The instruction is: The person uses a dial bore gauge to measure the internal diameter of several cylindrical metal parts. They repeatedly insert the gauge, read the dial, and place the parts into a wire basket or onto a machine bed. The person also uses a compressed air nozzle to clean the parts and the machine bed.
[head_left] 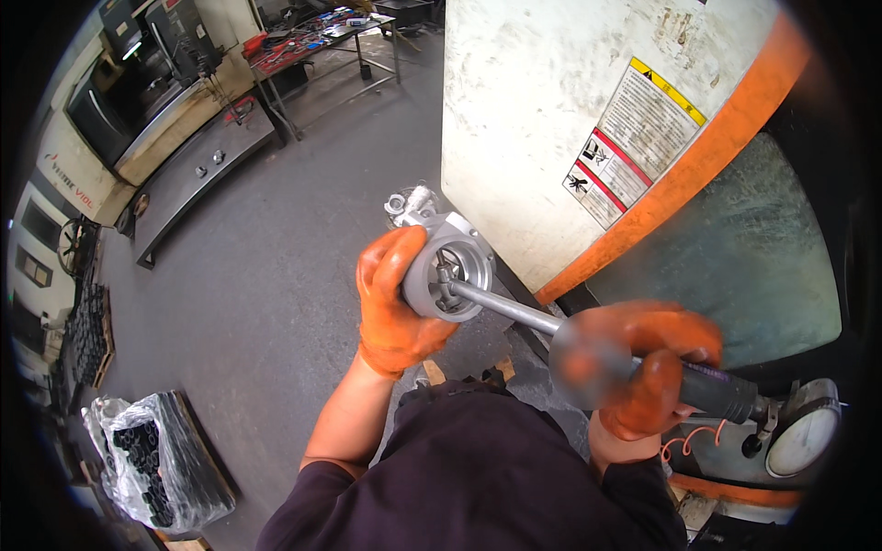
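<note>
My left hand (393,294), in an orange glove, grips a silvery metal housing (418,286) by its left side. The housing has a round open bore turned up toward me. In an orange glove as well, my right hand (657,363) is closed around a long-shafted hand tool (510,310). Its grey metal shaft reaches left into the bore, and the tip is inside. A round blurred patch covers part of the tool and glove, so the exact grip there is unclear. Just beyond the housing are smaller silvery metal parts (411,206).
A white machine panel (524,119) with an orange edge and warning label stands at right, near the tool. A round pale disc (808,432) and an orange coiled hose (689,441) are lower right. A plastic-wrapped stack (161,459) lies lower left; a tool-covered table (308,46) stands far back.
</note>
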